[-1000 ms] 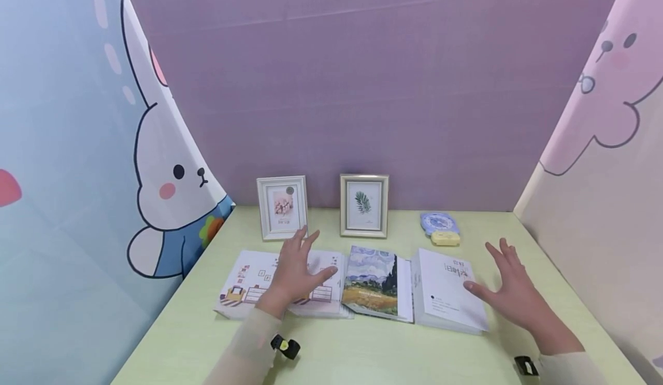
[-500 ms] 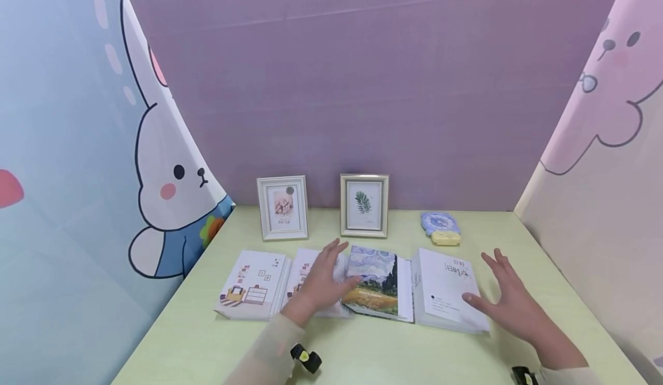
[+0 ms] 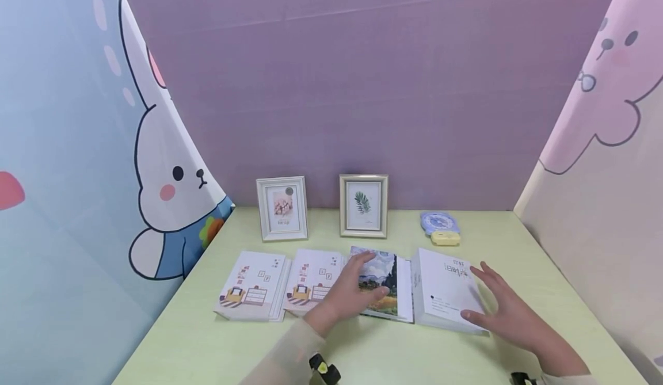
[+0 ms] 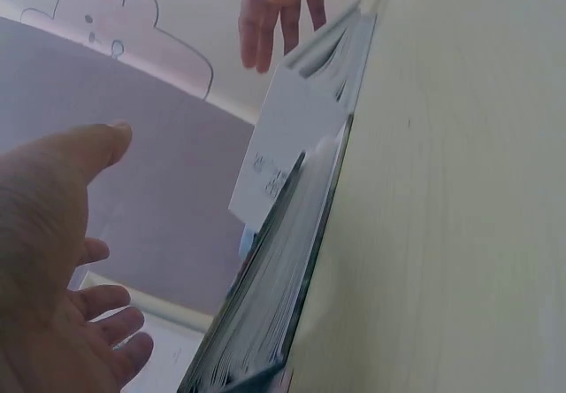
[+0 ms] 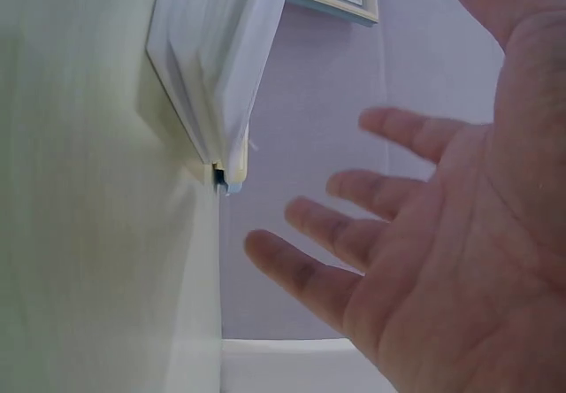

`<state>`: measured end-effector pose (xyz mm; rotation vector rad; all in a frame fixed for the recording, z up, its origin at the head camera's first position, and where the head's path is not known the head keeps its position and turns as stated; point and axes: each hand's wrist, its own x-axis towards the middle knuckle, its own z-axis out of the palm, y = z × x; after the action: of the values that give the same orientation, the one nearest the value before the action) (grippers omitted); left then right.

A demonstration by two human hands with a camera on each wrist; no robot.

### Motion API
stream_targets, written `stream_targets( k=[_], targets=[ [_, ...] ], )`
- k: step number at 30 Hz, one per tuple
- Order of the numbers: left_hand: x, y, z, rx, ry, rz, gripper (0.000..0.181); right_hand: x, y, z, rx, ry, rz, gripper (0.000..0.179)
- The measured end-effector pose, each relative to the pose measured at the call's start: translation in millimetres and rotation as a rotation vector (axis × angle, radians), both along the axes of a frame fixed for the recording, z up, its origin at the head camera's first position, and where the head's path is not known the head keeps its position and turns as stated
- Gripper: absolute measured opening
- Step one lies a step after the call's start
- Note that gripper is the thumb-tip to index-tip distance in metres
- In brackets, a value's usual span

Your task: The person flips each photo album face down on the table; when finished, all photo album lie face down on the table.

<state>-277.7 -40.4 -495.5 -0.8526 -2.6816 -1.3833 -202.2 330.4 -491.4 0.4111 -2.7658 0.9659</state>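
Fingers spread and gripping nothing, left hand (image 3: 348, 294) and right hand (image 3: 510, 317) alike, landscape-covered book (image 3: 382, 273) right beneath the left fingers, thick white book (image 3: 446, 287) just beside the right ones, leaf-print frame (image 3: 364, 205) standing beyond the left fingertips

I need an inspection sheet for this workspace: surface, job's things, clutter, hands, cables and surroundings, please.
Surface: pale green tabletop.
Job's things: far-left illustrated book, matching book, landscape-cover book and white-cover book, in a row.
Clutter: white frame, gold frame, blue object and yellow object behind the books.
Hands: left hand over the landscape-cover book, right hand beside the white-cover book; neither holds anything.
Cables: nothing seen.
Surroundings: purple backdrop, rabbit-print left wall, animal-print right wall.
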Motion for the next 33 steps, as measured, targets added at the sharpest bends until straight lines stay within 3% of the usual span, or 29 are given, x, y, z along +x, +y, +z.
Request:
stream_targets(
  k=[7, 13, 20, 33],
  targets=[
    [7.3, 20.4, -3.0, 0.05, -0.103, -0.025, 0.084, 3.8, 1, -6.4, 0.001, -0.007, 0.035, 0.097],
    [11.1, 33.4, -4.1, 0.066, -0.139, -0.019, 0.082, 5.1, 1, -8.6, -0.009, -0.02, 0.037, 0.094],
    [15.7, 47.5, -4.3, 0.107, -0.184, -0.059, 0.077, 2.4, 4, -13.3, -0.043, -0.062, 0.03, 0.085],
    [26.9, 64.0, -5.0, 0.058, -0.274, -0.074, 0.073, -0.5, 6, -16.4, 0.001, -0.089, -0.015, 0.082]
  ],
)
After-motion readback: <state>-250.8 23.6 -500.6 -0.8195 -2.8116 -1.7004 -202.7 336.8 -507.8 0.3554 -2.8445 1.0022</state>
